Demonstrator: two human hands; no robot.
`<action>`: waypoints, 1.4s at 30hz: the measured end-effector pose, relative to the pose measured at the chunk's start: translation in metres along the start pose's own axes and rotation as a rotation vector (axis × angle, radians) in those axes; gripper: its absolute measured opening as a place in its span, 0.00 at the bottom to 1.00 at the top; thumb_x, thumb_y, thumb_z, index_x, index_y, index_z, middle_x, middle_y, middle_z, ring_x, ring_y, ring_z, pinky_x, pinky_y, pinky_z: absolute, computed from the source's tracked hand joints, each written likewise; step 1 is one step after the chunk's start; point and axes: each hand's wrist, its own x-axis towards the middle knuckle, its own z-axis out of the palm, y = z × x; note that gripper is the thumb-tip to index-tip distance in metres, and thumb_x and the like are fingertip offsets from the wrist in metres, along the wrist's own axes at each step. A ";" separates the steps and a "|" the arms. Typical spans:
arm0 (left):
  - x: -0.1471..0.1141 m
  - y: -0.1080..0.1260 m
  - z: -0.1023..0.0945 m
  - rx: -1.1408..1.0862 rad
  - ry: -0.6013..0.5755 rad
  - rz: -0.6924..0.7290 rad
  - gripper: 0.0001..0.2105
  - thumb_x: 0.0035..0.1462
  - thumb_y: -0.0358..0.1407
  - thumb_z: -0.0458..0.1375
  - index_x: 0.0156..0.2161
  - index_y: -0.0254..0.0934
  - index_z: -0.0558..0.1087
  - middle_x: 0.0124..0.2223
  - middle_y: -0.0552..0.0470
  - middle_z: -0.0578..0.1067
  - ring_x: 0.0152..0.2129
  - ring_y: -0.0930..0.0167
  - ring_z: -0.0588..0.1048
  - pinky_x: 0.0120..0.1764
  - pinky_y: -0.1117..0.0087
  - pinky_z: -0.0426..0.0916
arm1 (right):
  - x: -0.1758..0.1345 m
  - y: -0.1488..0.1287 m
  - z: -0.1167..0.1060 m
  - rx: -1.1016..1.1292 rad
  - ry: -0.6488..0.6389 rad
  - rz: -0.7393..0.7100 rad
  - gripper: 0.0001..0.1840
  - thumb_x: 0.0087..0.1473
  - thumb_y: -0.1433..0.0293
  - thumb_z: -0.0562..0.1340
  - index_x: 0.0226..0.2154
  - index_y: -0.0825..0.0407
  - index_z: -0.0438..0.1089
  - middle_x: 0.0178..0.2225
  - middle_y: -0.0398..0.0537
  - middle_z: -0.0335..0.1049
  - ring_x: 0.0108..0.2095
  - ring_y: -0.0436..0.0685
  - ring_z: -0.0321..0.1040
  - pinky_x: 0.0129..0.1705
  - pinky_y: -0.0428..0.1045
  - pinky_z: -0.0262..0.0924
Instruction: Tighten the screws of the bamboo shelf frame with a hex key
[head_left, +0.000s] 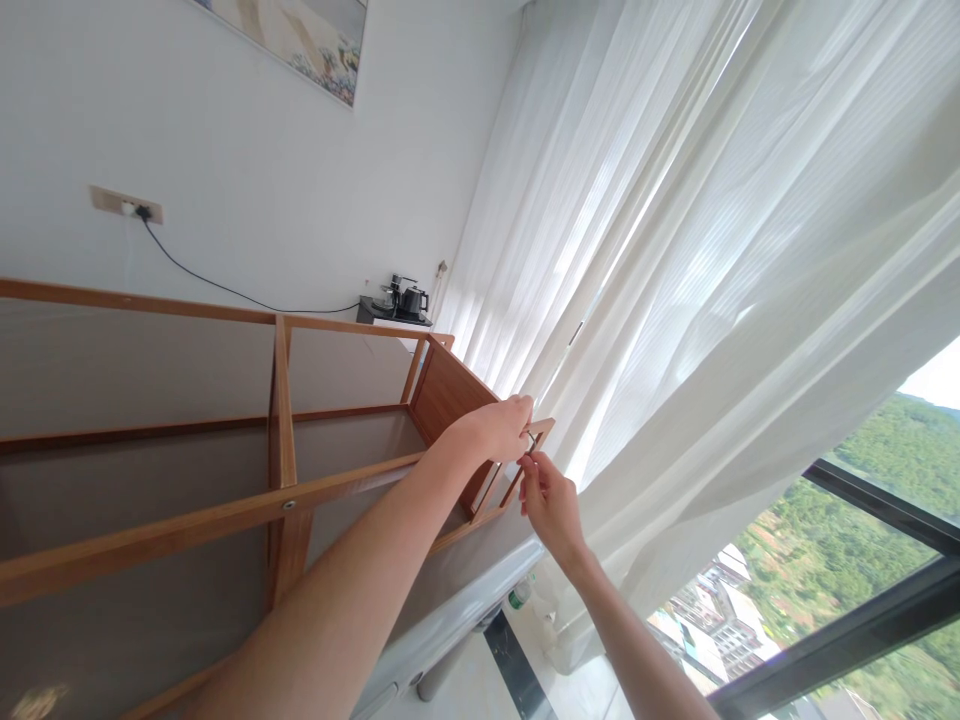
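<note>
The wooden frame point(282, 400) stretches across the left, with gray showing through its open parts. At its right end, the left hand point(499, 426) is curled by the wood; I can't tell how tight. Just beside it, the right hand point(551, 500) pinches a thin bit of metal point(533, 441). Far back, a black tray point(405, 320) holds a black kettle point(413, 302). A bottle point(519, 595) sits low down, contents unclear.

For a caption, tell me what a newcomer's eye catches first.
The bare left grip and right grip sit close together at the right end of a brown wooden frame. Then white fabric curtains sweep across the right half. At lower right, a green wooded hillside shows through a black-framed window.
</note>
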 end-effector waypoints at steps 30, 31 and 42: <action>0.009 -0.010 0.008 -0.020 0.031 0.041 0.07 0.63 0.34 0.53 0.46 0.41 0.64 0.45 0.48 0.77 0.32 0.67 0.77 0.32 0.68 0.66 | -0.011 -0.033 0.009 0.700 -0.075 0.239 0.27 0.59 0.42 0.62 0.36 0.49 0.67 0.17 0.29 0.50 0.13 0.44 0.48 0.17 0.43 0.44; 0.009 -0.010 0.008 -0.018 0.032 0.036 0.07 0.64 0.34 0.53 0.47 0.41 0.64 0.45 0.47 0.77 0.33 0.66 0.77 0.33 0.67 0.67 | -0.013 -0.031 0.013 0.673 -0.041 0.221 0.27 0.60 0.42 0.61 0.36 0.49 0.67 0.17 0.30 0.50 0.13 0.45 0.49 0.17 0.44 0.45; 0.013 -0.013 0.011 0.004 0.045 0.056 0.06 0.63 0.34 0.54 0.44 0.41 0.64 0.46 0.47 0.76 0.34 0.67 0.77 0.35 0.67 0.67 | -0.001 -0.007 0.005 0.226 0.041 0.055 0.24 0.66 0.44 0.52 0.33 0.46 0.64 0.14 0.33 0.57 0.15 0.52 0.57 0.21 0.46 0.52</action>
